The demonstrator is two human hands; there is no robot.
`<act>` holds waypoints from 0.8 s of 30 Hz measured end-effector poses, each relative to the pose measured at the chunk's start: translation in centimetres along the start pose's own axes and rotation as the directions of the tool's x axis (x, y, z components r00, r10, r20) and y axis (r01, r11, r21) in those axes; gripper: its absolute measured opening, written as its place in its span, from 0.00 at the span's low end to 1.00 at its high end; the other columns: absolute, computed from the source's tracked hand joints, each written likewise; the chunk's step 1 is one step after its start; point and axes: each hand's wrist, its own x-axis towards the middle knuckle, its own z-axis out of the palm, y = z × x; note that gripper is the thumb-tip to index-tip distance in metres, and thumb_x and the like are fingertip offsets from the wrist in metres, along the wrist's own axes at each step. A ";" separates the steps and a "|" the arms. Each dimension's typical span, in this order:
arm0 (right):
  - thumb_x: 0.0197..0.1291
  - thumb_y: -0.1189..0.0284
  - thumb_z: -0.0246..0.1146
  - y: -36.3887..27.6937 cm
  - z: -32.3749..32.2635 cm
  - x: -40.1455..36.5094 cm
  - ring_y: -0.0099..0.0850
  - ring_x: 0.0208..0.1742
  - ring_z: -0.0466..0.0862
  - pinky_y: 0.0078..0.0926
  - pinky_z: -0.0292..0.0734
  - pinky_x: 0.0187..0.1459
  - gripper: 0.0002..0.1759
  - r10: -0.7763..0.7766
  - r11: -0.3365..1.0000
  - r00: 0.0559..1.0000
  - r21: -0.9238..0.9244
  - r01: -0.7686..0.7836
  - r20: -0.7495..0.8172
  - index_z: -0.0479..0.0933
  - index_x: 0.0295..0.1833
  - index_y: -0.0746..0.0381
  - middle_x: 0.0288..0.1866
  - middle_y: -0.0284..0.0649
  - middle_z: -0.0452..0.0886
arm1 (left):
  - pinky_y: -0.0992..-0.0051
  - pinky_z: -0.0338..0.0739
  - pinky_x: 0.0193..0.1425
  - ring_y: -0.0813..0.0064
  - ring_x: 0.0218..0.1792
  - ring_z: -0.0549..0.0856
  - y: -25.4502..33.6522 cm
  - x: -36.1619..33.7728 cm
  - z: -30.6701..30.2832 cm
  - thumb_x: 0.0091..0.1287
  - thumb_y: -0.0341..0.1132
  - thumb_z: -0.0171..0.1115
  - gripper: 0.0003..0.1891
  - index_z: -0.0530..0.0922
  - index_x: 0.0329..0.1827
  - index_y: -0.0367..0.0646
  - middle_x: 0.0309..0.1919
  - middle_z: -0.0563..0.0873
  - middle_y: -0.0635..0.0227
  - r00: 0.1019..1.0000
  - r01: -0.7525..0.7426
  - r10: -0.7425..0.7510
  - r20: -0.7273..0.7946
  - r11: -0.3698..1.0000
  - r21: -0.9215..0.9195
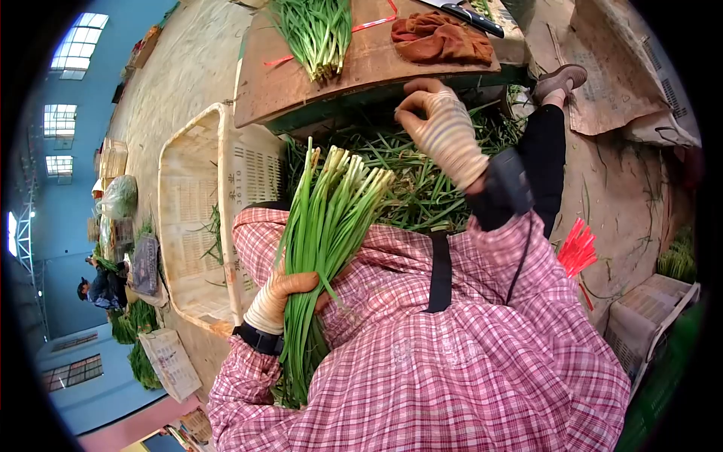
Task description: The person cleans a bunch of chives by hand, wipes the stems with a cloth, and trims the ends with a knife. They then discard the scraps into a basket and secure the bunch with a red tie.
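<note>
A thick bunch of garlic chives (324,218) stands tilted in front of my chest, its pale cut ends up. My left hand (280,297), in a striped work glove, is wrapped round its lower part, with leaves hanging below the fist. My right hand (440,132), gloved the same way, is raised near the front edge of the wooden board (361,71). Its fingers are curled, with a gap between thumb and fingertips and nothing visible in them. Another bunch of chives (315,38) lies on the board over a red tie (373,23).
A brown cloth (440,39) and a black-handled knife (471,16) lie on the board. Loose leaves (422,188) heap below it. A plastic crate (197,218) stands at left; red strips (578,248) hang at right. Another person (102,290) is far left.
</note>
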 end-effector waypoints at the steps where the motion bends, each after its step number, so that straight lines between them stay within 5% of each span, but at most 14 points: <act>1: 0.55 0.61 0.75 0.4 -0.8 0.5 0.42 0.54 0.86 0.37 0.82 0.55 0.27 0.140 0.946 0.928 0.229 -0.228 0.346 0.84 0.57 0.66 0.55 0.50 0.86 | 0.75 0.78 0.27 0.71 0.27 0.83 0.1 -0.2 0.3 0.59 0.33 0.74 0.32 0.73 0.67 0.37 0.46 0.86 0.59 0.998 0.006 -0.004 -0.060 0.999 0.037; 2: 0.59 0.66 0.74 0.0 -0.5 0.1 0.33 0.57 0.84 0.32 0.81 0.57 0.33 0.098 0.813 0.865 0.462 -0.355 0.492 0.76 0.70 0.61 0.60 0.47 0.83 | 0.75 0.78 0.27 0.71 0.27 0.83 0.4 -0.5 0.7 0.59 0.33 0.74 0.32 0.73 0.66 0.37 0.45 0.85 0.59 0.993 0.015 -0.006 -0.117 0.997 0.075; 4: 0.60 0.65 0.74 -0.5 0.3 -0.8 0.31 0.59 0.83 0.30 0.80 0.59 0.39 -0.140 0.554 0.675 0.622 -0.553 0.724 0.70 0.75 0.64 0.64 0.45 0.82 | 0.72 0.81 0.33 0.72 0.31 0.85 1.4 -0.5 1.7 0.59 0.32 0.77 0.29 0.75 0.64 0.40 0.40 0.85 0.65 0.999 0.020 -0.016 -0.042 0.995 0.095; 5: 0.59 0.67 0.73 -1.2 1.0 -1.2 0.30 0.56 0.84 0.27 0.80 0.58 0.38 -0.165 0.616 0.683 0.615 -0.492 0.711 0.70 0.73 0.69 0.60 0.43 0.84 | 0.72 0.82 0.34 0.71 0.31 0.86 1.5 -0.4 1.8 0.59 0.32 0.77 0.30 0.75 0.64 0.39 0.40 0.85 0.65 1.000 0.007 -0.009 0.014 0.992 0.125; 9: 0.59 0.72 0.72 -1.7 0.4 -1.5 0.28 0.42 0.87 0.27 0.85 0.47 0.22 0.092 0.427 0.743 0.648 -0.631 0.663 0.82 0.57 0.69 0.42 0.40 0.88 | 0.74 0.82 0.46 0.73 0.41 0.86 2.0 -0.8 0.8 0.58 0.33 0.78 0.35 0.74 0.69 0.39 0.47 0.85 0.67 1.000 0.003 -0.006 0.013 0.979 0.203; 10: 0.61 0.70 0.73 -0.6 1.2 -1.8 0.29 0.42 0.88 0.29 0.86 0.47 0.21 0.157 0.228 0.728 0.693 -0.684 0.667 0.82 0.57 0.69 0.43 0.41 0.88 | 0.74 0.82 0.48 0.73 0.43 0.86 2.1 -1.2 0.8 0.57 0.33 0.78 0.36 0.73 0.70 0.39 0.49 0.85 0.68 1.000 -0.008 0.012 -0.013 0.975 0.222; 12: 0.63 0.67 0.73 0.9 1.4 -1.2 0.30 0.48 0.88 0.32 0.86 0.50 0.24 0.281 0.112 0.773 0.780 -0.616 0.569 0.80 0.61 0.67 0.50 0.44 0.88 | 0.74 0.80 0.58 0.72 0.52 0.84 2.7 -1.8 0.3 0.56 0.29 0.78 0.39 0.71 0.73 0.39 0.56 0.85 0.67 1.000 0.019 -0.014 -0.023 0.972 0.236; 14: 0.62 0.67 0.74 -0.2 0.2 -1.4 0.34 0.63 0.82 0.37 0.81 0.62 0.39 0.005 0.120 0.724 0.718 -0.685 0.690 0.68 0.77 0.62 0.64 0.46 0.82 | 0.73 0.79 0.61 0.71 0.55 0.84 3.7 -2.2 0.8 0.55 0.27 0.78 0.40 0.71 0.74 0.38 0.58 0.84 0.66 0.999 0.023 -0.007 -0.049 0.944 0.329; 16: 0.62 0.65 0.73 -3.0 1.3 -2.0 0.29 0.60 0.83 0.34 0.81 0.59 0.35 -0.306 0.264 0.771 0.828 -0.495 0.559 0.74 0.74 0.60 0.61 0.43 0.85 | 0.71 0.79 0.64 0.70 0.58 0.84 5.3 -2.9 2.3 0.57 0.25 0.76 0.39 0.71 0.74 0.38 0.61 0.84 0.65 0.997 -0.027 0.058 -0.048 0.873 0.487; 17: 0.60 0.70 0.73 -3.6 0.3 -1.4 0.27 0.53 0.86 0.29 0.83 0.55 0.31 -0.200 0.413 0.796 0.786 -0.460 0.571 0.77 0.69 0.64 0.55 0.42 0.87 | 0.70 0.79 0.64 0.70 0.58 0.84 6.0 -3.5 2.9 0.58 0.25 0.76 0.38 0.71 0.74 0.37 0.60 0.84 0.66 0.993 -0.070 0.114 -0.044 0.827 0.558; 18: 0.61 0.74 0.72 -2.5 -0.9 -0.8 0.26 0.44 0.88 0.26 0.85 0.49 0.22 -0.113 0.388 0.751 0.725 -0.569 0.650 0.82 0.61 0.67 0.48 0.41 0.89 | 0.70 0.79 0.64 0.70 0.58 0.84 6.3 -3.9 3.0 0.58 0.25 0.76 0.37 0.71 0.73 0.37 0.60 0.85 0.66 0.985 -0.105 0.166 -0.040 0.773 0.625; 20: 0.63 0.77 0.70 0.9 -1.0 -0.1 0.25 0.37 0.88 0.24 0.86 0.45 0.16 0.110 0.061 0.845 0.844 -0.532 0.524 0.84 0.56 0.68 0.42 0.41 0.89 | 0.70 0.82 0.59 0.67 0.54 0.88 6.7 -4.6 1.8 0.60 0.24 0.73 0.33 0.74 0.71 0.38 0.58 0.87 0.57 0.946 -0.176 0.324 0.021 0.456 0.873; 22: 0.65 0.72 0.69 0.1 -2.5 0.3 0.27 0.42 0.88 0.26 0.86 0.49 0.18 0.028 0.082 0.844 0.840 -0.536 0.536 0.83 0.59 0.66 0.46 0.41 0.90 | 0.70 0.83 0.55 0.64 0.52 0.90 6.8 -5.0 1.6 0.60 0.24 0.72 0.32 0.75 0.70 0.39 0.57 0.87 0.51 0.903 -0.124 0.427 0.040 0.170 0.978; 24: 0.60 0.70 0.70 -2.7 -1.8 -1.0 0.27 0.45 0.87 0.26 0.83 0.53 0.24 -0.127 0.391 0.840 0.805 -0.447 0.528 0.83 0.62 0.64 0.48 0.40 0.90 | 0.64 0.85 0.49 0.54 0.49 0.90 6.6 -4.2 2.1 0.52 0.21 0.70 0.34 0.78 0.67 0.46 0.58 0.85 0.46 0.782 -0.210 0.558 0.276 -0.180 0.961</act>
